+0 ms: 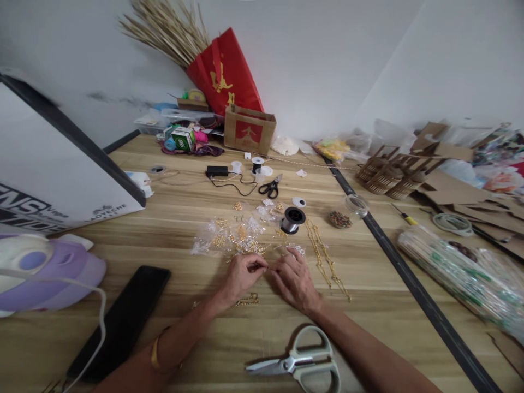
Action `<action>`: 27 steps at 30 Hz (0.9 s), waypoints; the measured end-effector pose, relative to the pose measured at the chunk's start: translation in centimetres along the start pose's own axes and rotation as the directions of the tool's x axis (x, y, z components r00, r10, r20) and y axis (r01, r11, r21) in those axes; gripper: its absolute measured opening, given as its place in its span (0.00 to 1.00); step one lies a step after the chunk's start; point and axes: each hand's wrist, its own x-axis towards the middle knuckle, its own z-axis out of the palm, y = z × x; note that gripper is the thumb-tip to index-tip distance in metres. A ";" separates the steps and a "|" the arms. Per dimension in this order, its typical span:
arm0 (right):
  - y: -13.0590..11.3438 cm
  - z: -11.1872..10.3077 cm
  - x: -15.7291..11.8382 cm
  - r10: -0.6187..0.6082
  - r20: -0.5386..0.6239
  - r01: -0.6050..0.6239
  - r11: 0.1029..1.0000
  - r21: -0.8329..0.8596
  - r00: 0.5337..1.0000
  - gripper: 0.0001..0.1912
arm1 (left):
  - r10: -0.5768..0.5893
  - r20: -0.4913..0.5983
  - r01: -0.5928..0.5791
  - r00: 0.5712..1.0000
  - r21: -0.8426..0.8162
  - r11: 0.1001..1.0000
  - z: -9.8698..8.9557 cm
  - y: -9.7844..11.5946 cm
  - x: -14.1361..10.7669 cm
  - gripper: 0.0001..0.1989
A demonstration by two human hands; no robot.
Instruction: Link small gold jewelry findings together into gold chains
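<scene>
Both hands meet over the middle of the wooden table [196, 327]. My left hand [244, 275] has its thumb and index finger pinched together; what lies between them is too small to make out. My right hand [295, 277] is curled close beside it, fingers bent and fingertips near the left ones; anything in it is hidden. Just beyond the hands lie small bags of gold and silver findings [229, 234] and a spool of wire [293, 220]. Gold chains [323, 254] stretch out right of the right hand. A short gold chain [249, 299] rests below the left hand.
Large scissors [305, 361] lie near the front edge, between the forearms. A black phone [123, 322] is at left. Farther back are black-handled scissors [270, 188] and a black adapter [217, 171]. Beads [340, 219] and long plastic-wrapped bundles [454, 275] are at right.
</scene>
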 end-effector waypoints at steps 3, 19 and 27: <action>-0.1 0.0 0.0 -0.010 -0.011 0.010 1.000 -0.018 1.000 0.06 | 0.009 -0.011 -0.009 1.000 0.022 1.000 0.1 -0.2 0.0 0.06; -0.4 -0.1 0.4 -0.024 0.000 0.024 0.997 -0.069 1.000 0.06 | 0.101 -0.010 -0.098 0.995 0.159 0.982 0.1 0.1 -0.3 0.07; -0.4 -0.1 0.3 -0.004 0.039 0.007 0.998 -0.068 0.999 0.05 | 0.148 0.015 -0.147 0.989 0.241 0.959 0.1 0.5 -0.4 0.08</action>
